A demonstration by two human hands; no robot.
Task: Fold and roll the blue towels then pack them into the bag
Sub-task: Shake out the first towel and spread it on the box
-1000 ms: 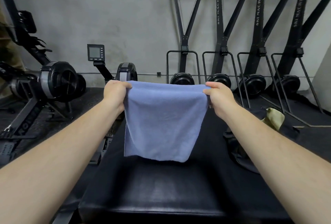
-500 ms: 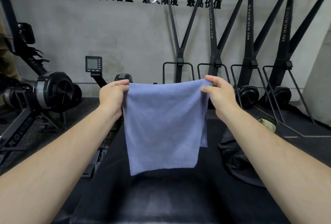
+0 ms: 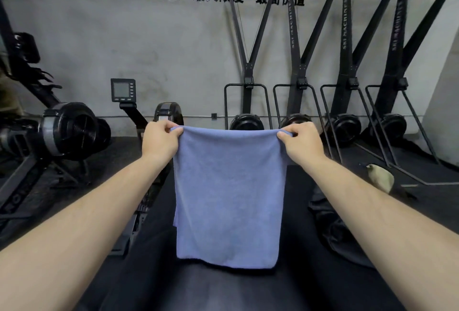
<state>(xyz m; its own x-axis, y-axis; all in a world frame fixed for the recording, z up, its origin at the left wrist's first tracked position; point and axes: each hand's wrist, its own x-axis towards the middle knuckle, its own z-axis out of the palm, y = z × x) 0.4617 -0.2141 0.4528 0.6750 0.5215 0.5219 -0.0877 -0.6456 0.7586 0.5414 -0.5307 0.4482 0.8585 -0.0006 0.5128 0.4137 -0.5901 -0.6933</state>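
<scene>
A blue towel (image 3: pixel 229 196), folded over, hangs straight down in front of me above a black padded bench (image 3: pixel 223 288). My left hand (image 3: pixel 161 140) pinches its top left corner and my right hand (image 3: pixel 299 143) pinches its top right corner, both arms stretched forward. The towel's top edge is pulled taut between the hands. Its lower edge hangs just above the bench. A black bag (image 3: pixel 332 228) lies crumpled on the bench at the right, partly hidden by my right forearm.
A rowing machine (image 3: pixel 67 132) with a monitor (image 3: pixel 123 90) stands at the left. Several ski machines (image 3: pixel 298 74) lean on the grey back wall. A pale yellow-green cloth (image 3: pixel 380 177) lies on the floor at the right.
My view has tilted up and the towel has been lifted a little. It has settled from a swinging, skewed hang into a straight one; both hands keep their grip on the corners.
</scene>
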